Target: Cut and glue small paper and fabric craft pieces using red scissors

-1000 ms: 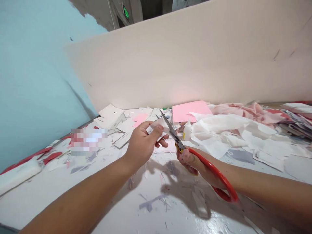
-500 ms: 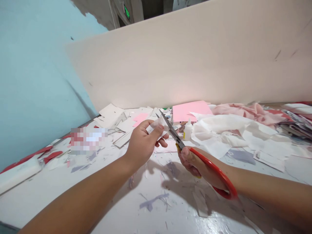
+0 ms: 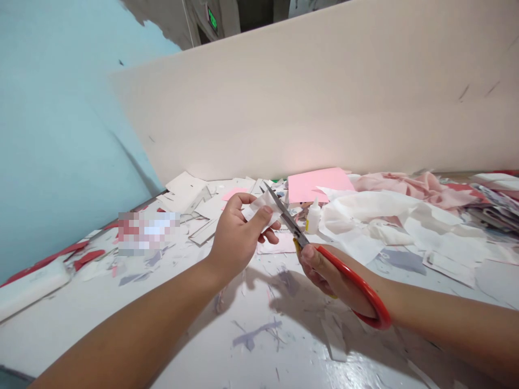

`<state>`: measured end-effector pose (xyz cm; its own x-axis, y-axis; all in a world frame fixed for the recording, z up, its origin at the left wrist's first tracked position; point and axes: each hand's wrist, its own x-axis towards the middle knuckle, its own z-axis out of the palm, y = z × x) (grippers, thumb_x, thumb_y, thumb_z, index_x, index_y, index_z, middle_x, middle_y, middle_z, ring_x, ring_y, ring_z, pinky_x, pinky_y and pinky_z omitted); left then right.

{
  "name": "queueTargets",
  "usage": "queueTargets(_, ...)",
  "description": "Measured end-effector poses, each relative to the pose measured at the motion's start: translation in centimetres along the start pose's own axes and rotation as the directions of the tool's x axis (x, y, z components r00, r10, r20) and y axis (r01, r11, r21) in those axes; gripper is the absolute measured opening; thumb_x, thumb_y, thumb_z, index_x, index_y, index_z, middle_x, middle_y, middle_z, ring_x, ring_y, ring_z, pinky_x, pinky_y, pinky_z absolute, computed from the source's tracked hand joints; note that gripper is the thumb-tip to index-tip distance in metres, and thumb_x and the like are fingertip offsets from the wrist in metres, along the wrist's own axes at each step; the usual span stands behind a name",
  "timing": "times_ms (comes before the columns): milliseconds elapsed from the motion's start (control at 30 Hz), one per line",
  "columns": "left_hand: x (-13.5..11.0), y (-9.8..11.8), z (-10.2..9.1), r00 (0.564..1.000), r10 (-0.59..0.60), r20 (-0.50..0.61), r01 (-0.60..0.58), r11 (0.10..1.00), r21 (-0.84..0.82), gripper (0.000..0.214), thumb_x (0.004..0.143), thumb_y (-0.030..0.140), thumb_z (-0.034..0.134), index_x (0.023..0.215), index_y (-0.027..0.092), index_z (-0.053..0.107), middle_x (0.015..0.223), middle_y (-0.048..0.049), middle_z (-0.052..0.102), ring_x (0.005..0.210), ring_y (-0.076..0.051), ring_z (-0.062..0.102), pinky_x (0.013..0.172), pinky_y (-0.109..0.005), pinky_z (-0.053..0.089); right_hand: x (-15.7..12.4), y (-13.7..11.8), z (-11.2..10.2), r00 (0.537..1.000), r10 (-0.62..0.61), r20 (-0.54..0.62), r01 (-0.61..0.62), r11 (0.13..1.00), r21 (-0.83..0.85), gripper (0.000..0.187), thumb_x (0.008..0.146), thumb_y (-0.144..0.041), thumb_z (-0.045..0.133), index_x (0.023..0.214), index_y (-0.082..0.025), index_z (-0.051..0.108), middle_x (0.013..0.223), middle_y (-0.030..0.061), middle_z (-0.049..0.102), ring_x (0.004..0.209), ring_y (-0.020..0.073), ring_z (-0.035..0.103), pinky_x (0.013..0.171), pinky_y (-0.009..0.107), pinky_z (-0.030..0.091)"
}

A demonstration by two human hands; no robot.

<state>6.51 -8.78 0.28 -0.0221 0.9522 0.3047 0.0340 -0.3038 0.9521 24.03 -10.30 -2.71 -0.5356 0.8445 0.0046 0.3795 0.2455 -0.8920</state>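
Note:
My left hand (image 3: 237,235) is closed on a small white scrap of paper (image 3: 259,206), pinched between thumb and fingers above the table. My right hand (image 3: 332,273) grips red-handled scissors (image 3: 348,278). Their steel blades (image 3: 284,213) point up and left and meet the right edge of the scrap. Both hands hover over the white, scrap-strewn table (image 3: 251,335).
A small white glue bottle (image 3: 312,216) stands just behind the scissors. Pink card (image 3: 314,183), white tissue sheets (image 3: 377,219) and pink cloth (image 3: 417,186) lie at the back right. White paper offcuts (image 3: 190,197) pile at the back left. A beige board (image 3: 324,92) walls the far side.
The scissor blades have closed a little on the scrap, and my right hand has shifted slightly right. My left hand has barely moved.

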Motion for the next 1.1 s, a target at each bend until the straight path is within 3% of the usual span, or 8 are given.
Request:
queueTargets(433,0.07,-0.12,-0.01,0.999,0.016,-0.034,-0.019,0.997,-0.071,0.025,0.076,0.039,0.056,0.085,0.024,0.039,0.06,0.0075,0.057,0.042,-0.009,0.056,0.047,-0.023,0.044,0.09,-0.1,0.05,0.999,0.042,0.028,-0.042,0.999,-0.004,0.048,0.082,-0.063,0.031,0.058,-0.021,0.03,0.049,-0.0043,0.034,0.044,0.0104,0.029,0.042,0.026,0.023)
queueTargets(533,0.12,-0.16,-0.11,0.999,0.017,-0.04,-0.019,0.998,-0.065,0.025,0.075,0.04,0.057,0.084,0.023,0.041,0.059,0.007,0.057,0.043,-0.01,0.057,0.045,-0.021,0.042,0.07,0.07,0.01,1.0,0.01,0.017,-0.01,1.0,-0.022,0.048,0.082,-0.064,0.028,0.059,-0.021,0.03,0.05,-0.004,0.034,0.044,0.0106,0.03,0.042,0.027,0.023)
queueTargets(700,0.1,-0.15,-0.13,0.999,0.009,-0.034,-0.01,1.0,-0.024,0.024,0.075,0.041,0.057,0.083,0.023,0.041,0.052,0.0075,0.055,0.041,-0.009,0.055,0.044,-0.02,0.041,-0.19,0.05,-0.09,0.987,-0.151,0.053,0.155,0.985,-0.075,0.052,0.083,-0.066,0.014,0.061,-0.022,0.031,0.053,-0.0037,0.033,0.046,0.0109,0.028,0.044,0.027,0.028)
queueTargets(900,-0.07,-0.08,0.15,0.998,-0.011,-0.056,0.01,1.0,-0.016,0.025,0.073,0.041,0.059,0.082,0.024,0.043,0.054,0.0079,0.053,0.043,-0.01,0.056,0.042,-0.02,0.041,-0.42,-0.23,-0.05,0.991,-0.124,0.053,0.127,0.99,-0.054,0.053,0.081,-0.068,0.011,0.069,-0.022,0.035,0.058,-0.003,0.033,0.049,0.0116,0.029,0.046,0.027,0.033)
queueTargets(1100,-0.14,0.04,0.09,0.999,-0.023,-0.042,0.023,1.0,-0.002,0.026,0.072,0.042,0.06,0.08,0.023,0.043,0.058,0.007,0.054,0.044,-0.009,0.056,0.042,-0.019,0.042,-0.48,-0.24,-0.4,0.98,-0.174,0.092,0.18,0.982,-0.058,0.052,0.082,-0.067,0.012,0.07,-0.022,0.033,0.065,-0.0014,0.032,0.053,0.0128,0.03,0.052,0.03,0.035)
